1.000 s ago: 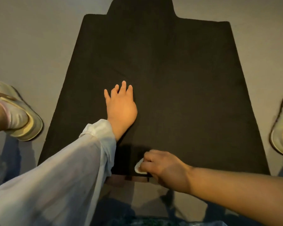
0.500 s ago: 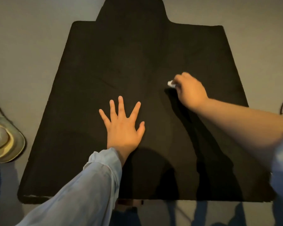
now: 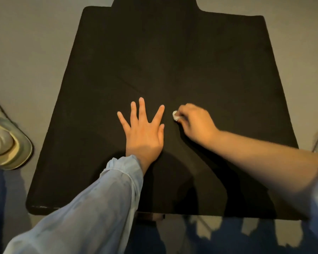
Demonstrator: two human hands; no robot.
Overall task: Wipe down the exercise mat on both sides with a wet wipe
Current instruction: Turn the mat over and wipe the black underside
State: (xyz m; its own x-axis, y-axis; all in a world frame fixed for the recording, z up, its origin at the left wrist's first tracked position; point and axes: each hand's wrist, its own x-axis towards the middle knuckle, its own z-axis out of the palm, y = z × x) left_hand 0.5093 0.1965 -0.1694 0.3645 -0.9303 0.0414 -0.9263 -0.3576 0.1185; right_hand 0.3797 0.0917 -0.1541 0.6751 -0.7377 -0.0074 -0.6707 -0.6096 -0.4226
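You are mid-wipe on the upper face of the mat (image 3: 209,74), which lies flat on the floor (image 3: 35,52). Your left hand (image 3: 144,132) presses it down at centre, fingers spread straight. Your right hand (image 3: 195,123), just at its 3 o'clock, has its grip curled round the wipe (image 3: 175,115), seemingly wadded small. Next, carry the strokes out toward 12 o'clock and the edges; the underside is likely still to do. Slippers (image 3: 9,143) flank the mat at 9 and 3 o'clock, clear of it.

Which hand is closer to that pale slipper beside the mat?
Left. The left hand presses flat mid-mat, nearer the pale foam slipper off the black exercise mat; the right hand, gripping the white wet wipe, lies farther away.
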